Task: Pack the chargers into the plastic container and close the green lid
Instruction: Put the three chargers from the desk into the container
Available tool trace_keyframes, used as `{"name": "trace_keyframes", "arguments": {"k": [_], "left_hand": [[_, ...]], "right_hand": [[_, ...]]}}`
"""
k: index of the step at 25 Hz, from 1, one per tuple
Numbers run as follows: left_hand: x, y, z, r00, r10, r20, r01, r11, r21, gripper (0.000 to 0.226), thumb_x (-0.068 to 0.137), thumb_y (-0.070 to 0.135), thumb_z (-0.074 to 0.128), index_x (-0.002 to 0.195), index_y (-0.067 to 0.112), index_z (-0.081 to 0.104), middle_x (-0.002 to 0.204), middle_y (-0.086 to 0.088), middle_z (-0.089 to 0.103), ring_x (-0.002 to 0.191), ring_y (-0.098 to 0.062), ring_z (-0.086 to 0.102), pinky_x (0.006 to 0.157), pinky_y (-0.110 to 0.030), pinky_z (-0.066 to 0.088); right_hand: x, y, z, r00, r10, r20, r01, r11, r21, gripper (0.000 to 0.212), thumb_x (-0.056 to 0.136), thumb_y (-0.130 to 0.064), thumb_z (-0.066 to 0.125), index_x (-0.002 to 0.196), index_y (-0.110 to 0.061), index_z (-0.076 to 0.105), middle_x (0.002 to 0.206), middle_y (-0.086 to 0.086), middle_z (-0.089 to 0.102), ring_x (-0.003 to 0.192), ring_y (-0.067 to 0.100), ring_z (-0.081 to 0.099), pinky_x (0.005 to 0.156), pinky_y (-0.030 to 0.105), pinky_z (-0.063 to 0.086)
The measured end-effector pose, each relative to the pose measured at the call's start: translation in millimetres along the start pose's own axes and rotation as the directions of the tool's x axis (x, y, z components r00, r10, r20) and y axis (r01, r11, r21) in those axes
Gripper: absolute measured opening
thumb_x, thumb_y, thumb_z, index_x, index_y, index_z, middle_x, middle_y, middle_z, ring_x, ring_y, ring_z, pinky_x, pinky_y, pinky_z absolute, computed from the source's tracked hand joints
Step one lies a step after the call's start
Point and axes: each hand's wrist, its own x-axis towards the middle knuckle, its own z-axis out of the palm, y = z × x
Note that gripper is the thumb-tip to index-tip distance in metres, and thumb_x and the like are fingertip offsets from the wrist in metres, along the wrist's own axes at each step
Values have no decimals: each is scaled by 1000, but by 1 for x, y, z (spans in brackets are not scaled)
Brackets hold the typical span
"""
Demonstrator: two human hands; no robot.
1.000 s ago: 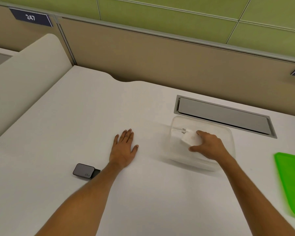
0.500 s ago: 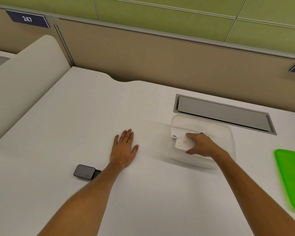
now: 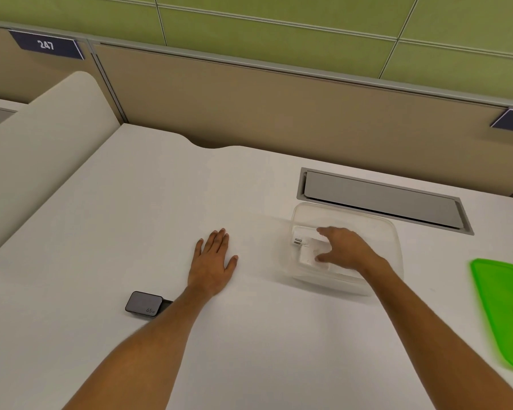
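Note:
A clear plastic container (image 3: pixel 393 232) stands on the white desk (image 3: pixel 160 217), right of centre. A white charger (image 3: pixel 308 251) lies on its floor at the left side, prongs pointing left. My right hand (image 3: pixel 345 250) reaches into the container with its fingers spread; the thumb and forefinger are either side of the white charger and loose around it. My left hand (image 3: pixel 212 261) rests flat on the desk, palm down. A dark grey charger (image 3: pixel 144 305) marked 65W lies just left of my left forearm. The green lid (image 3: pixel 504 315) lies at the desk's right edge.
A grey cable hatch (image 3: pixel 382 201) is set into the desk just behind the container. A tan partition panel (image 3: pixel 279 113) runs along the back edge. A curved white side divider (image 3: pixel 42 143) rises on the left.
My right hand has lowered the white charger onto the container's floor, turned its prongs to the left, and spread its fingers off it. My left hand has stayed flat.

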Motion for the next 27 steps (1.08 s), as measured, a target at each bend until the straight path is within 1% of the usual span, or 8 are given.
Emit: {"name": "trace_keyframes", "arguments": {"k": [2,5,7,9,11,13,18,27], "left_hand": [[0,0,0,1000,3,5,-3,1000,2,66,95,50,20,150,15,8,161,2,6,147,-12,-1,120,-39,-2],[-1,-1,1,1000,4,15,-4,1000,22,67,95,51,18,150,15,7,161,2,4,147,-12,-2,120,-39,-2],[-1,-1,1,1000,3,19,-3,1000,26,68,94,52,16,150,15,6,161,2,4,147,-12,-2,120,-39,-2],[-1,-1,1,1000,1,16,-1,1000,24,69,93,53,14,150,16,6,161,2,5,147,-12,-1,120,-39,-2],[-1,-1,2,1000,2,15,-2,1000,27,69,93,53,14,150,16,6,161,2,5,148,-13,0,120,-40,-2],[-1,-1,2,1000,2,19,-3,999,34,67,95,52,16,150,15,5,161,1,5,148,-13,0,120,-40,-1],[0,-2,2,1000,4,20,-4,999,39,66,96,50,21,150,15,7,161,0,6,148,-14,1,121,-41,0],[1,-2,2,1000,2,28,-3,999,37,66,96,50,22,150,15,7,161,1,7,148,-14,2,121,-41,1]], "right_hand": [[-10,-14,-13,969,-58,-239,68,997,36,62,86,-37,65,140,-16,44,143,4,49,127,24,49,100,37,43],[-32,-51,-23,777,-189,-601,282,957,63,42,87,-22,65,126,-9,58,128,7,62,116,27,58,89,37,51],[-47,-80,-13,642,-277,-714,410,912,14,36,84,-15,67,118,-5,64,118,11,67,108,28,63,86,36,53],[-60,-104,11,584,-362,-727,488,872,-43,34,83,-15,66,116,-4,64,114,13,67,104,28,63,88,34,51],[-68,-117,42,601,-421,-679,525,849,-61,36,85,-17,63,118,-4,63,117,12,66,106,28,61,93,34,49],[-74,-120,77,689,-425,-587,499,866,-42,38,89,-22,59,124,-6,60,123,11,63,112,28,59,100,37,46],[-81,-110,136,891,-266,-367,263,963,-59,53,93,-43,47,137,-13,50,141,6,52,130,25,49,110,46,34],[-72,-100,161,940,-185,-287,184,982,-31,61,96,-51,32,145,-15,38,153,2,36,141,23,32,118,45,14]]}}
